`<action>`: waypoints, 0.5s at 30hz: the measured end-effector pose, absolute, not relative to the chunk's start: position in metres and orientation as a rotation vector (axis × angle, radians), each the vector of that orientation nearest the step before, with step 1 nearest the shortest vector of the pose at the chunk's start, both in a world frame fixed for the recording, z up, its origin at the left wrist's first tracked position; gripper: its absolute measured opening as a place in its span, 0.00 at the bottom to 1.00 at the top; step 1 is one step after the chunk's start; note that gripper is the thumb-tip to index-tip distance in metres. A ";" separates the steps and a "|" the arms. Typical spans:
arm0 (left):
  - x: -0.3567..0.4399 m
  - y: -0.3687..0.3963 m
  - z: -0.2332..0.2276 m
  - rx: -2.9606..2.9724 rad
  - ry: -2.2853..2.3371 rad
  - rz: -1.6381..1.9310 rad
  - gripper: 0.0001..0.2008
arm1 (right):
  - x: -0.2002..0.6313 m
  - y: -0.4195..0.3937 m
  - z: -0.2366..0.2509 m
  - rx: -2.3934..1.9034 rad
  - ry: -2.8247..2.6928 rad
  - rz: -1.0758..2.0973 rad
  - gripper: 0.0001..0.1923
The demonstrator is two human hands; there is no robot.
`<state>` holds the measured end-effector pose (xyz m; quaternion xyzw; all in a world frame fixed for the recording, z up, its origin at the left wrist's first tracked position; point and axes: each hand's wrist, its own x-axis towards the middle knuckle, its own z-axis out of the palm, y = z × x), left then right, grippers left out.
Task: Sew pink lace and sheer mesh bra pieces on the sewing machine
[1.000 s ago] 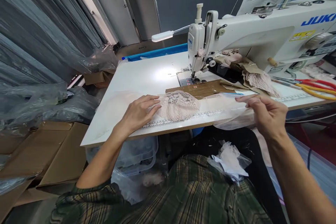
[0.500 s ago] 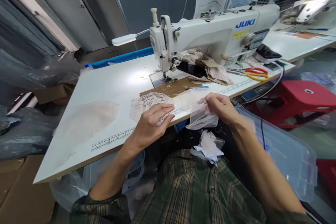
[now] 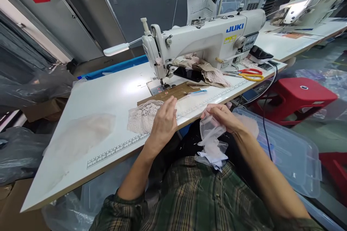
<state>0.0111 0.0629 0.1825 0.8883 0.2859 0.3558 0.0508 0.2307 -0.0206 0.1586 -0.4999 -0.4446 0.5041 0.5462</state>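
My left hand (image 3: 164,121) lies with its fingers stretched out over a piece of beige lace (image 3: 137,118) on the table edge, partly covering it. Between the thumb and fingers of my right hand (image 3: 223,117), a sheer whitish fabric piece (image 3: 210,131) hangs in front of the table. Below it, crumpled white and pale scraps (image 3: 214,158) rest on my lap. Just beyond the lace is a brown board (image 3: 151,96) by the needle of a white sewing machine (image 3: 195,41). A small blue-handled tool (image 3: 199,91) lies at the board's right end.
Red and yellow scissors (image 3: 251,74), a black phone (image 3: 189,74) and bundled beige fabric (image 3: 210,72) lie under or beside the machine arm. Another sheer piece (image 3: 84,133) spreads on the left tabletop. A clear plastic bin (image 3: 292,158) and red stool (image 3: 300,97) stand at right.
My right hand has drawn the sheer fabric off the tabletop and lower toward my lap. My left hand has turned, fingers now pointing forward beside the lace. The camera view has shifted.
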 end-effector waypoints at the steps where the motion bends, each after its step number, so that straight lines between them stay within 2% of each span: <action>1: 0.010 0.063 0.185 2.661 0.885 1.170 0.19 | 0.231 -0.023 0.157 -1.153 -1.022 1.200 0.11; 4: 0.008 0.054 0.186 2.427 0.788 1.339 0.15 | 0.230 -0.030 0.154 -1.014 -0.883 1.244 0.10; 6: 0.010 0.040 0.179 2.199 0.635 1.254 0.13 | 0.227 -0.035 0.152 -0.931 -0.827 1.303 0.11; 11: 0.022 0.000 0.141 1.614 0.481 0.830 0.21 | 0.217 -0.046 0.143 -0.860 -0.798 1.384 0.12; 15: 0.031 -0.012 0.123 1.131 0.525 0.646 0.27 | 0.212 -0.053 0.138 -0.864 -0.781 1.345 0.11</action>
